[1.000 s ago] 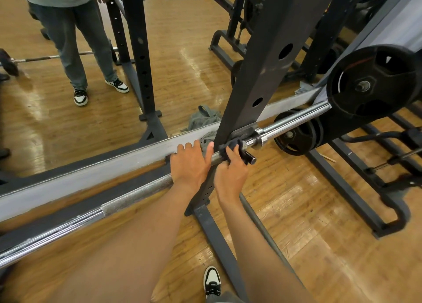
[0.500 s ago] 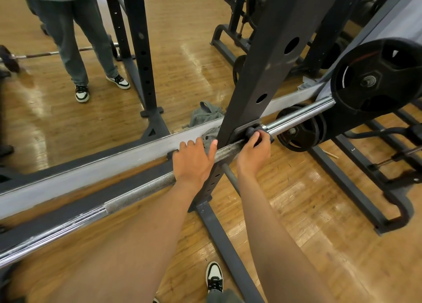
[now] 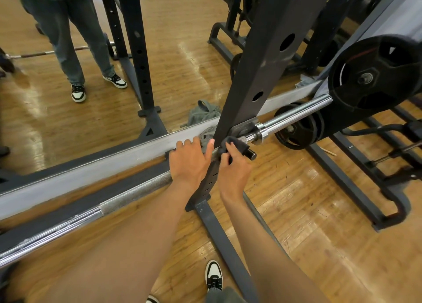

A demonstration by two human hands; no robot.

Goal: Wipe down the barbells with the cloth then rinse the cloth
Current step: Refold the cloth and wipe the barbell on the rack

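A steel barbell (image 3: pixel 137 192) lies across a dark rack, running from the lower left up to a chrome sleeve (image 3: pixel 296 117) at the right. My left hand (image 3: pixel 189 161) grips the knurled shaft just left of the rack upright. My right hand (image 3: pixel 233 165) holds a dark grey cloth (image 3: pixel 233 142) wrapped round the bar just right of the upright, beside the rack's hook pin (image 3: pixel 250 153). The shaft under both hands is hidden.
The rack upright (image 3: pixel 262 74) rises between my hands, its base (image 3: pixel 228 245) running toward my shoe (image 3: pixel 213 275). Black weight plates (image 3: pixel 374 76) hang at the right. A wall mirror behind the bar reflects a standing person (image 3: pixel 68 40). A grey bag (image 3: pixel 202 115) lies on the floor.
My right hand has slid with the cloth back along the bar from the sleeve collar toward the upright. My left hand has stayed on the shaft.
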